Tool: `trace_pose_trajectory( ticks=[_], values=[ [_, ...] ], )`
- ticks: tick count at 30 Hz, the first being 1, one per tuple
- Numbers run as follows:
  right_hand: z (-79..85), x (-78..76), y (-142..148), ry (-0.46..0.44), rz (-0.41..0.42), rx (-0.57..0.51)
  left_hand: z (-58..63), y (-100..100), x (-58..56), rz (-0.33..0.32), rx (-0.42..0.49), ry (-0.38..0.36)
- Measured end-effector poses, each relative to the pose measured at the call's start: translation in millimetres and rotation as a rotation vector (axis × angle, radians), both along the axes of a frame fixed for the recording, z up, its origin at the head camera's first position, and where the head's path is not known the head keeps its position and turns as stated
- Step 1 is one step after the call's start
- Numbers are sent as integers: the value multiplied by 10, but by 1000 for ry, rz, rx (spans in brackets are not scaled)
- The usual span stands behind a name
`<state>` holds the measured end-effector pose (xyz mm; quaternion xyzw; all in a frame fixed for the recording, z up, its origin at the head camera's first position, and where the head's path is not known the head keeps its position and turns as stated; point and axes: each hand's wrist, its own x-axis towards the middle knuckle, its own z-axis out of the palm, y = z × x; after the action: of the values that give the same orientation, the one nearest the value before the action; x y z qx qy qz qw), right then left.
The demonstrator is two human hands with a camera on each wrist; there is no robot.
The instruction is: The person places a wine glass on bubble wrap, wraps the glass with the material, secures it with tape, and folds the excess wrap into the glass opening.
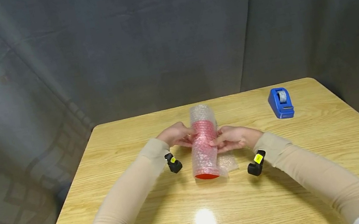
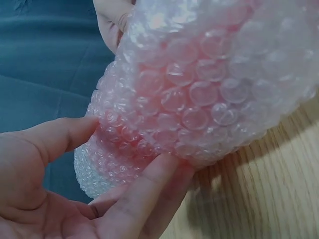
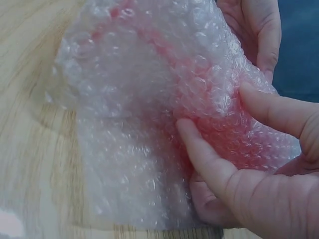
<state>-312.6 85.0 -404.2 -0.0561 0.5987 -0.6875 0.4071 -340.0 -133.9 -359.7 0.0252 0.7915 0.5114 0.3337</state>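
Lengthwise, the red cylinder (image 1: 207,176) lies near to far on the counter (image 1: 253,203), its red end facing near and bubble wrap (image 1: 206,155) around its body. A loose flap (image 1: 229,160) of wrap spreads to the near right, closer to the right hand (image 1: 236,137), whose thumb and fingers grip the wrapped body from the right. Slightly farther, the left hand (image 1: 176,133) grips it from the left. Beyond, the wrap overshoots the red part; at far right a blue tape dispenser (image 1: 281,104) stands well apart from both hands.

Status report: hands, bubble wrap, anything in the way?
Left hand, right hand holding bubble-wrapped red cylinder from either side. Loose flap on its right. Tape dispenser off right, not blocking.
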Motion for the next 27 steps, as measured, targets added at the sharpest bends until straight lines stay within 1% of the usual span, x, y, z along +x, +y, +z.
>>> trace_pose_trajectory(
  ticks=[4, 7, 9, 12, 15, 17, 19, 20, 25, 27],
  values=[
    [-10, -1, 33, 5, -3, 7, 37, 43, 45, -24, -27, 58],
    [-6, 7, 47, 35, -20, 28, 58, 72, 68, -39, -62, 92],
    [-1, 13, 53, 82, -20, 56, 64, 86, 73, -48, -81, 106],
    [29, 25, 51, 163, -12, 136, 67, 99, 69, -54, -102, 119],
    [73, 35, 32, 252, -14, 263, 77, 109, 74, -55, -113, 118],
    [108, 42, 15, 284, -24, 337, 87, 118, 81, -53, -121, 117],
    [136, 51, -3, 289, -39, 368, 99, 127, 90, -53, -130, 116],
    [148, 56, -11, 279, -45, 363, 103, 130, 93, -53, -136, 117],
    [175, 67, -36, 188, -51, 214, 98, 140, 85, -52, -145, 120],
    [183, 69, -36, 161, -55, 187, 94, 142, 81, -52, -138, 119]
  ],
)
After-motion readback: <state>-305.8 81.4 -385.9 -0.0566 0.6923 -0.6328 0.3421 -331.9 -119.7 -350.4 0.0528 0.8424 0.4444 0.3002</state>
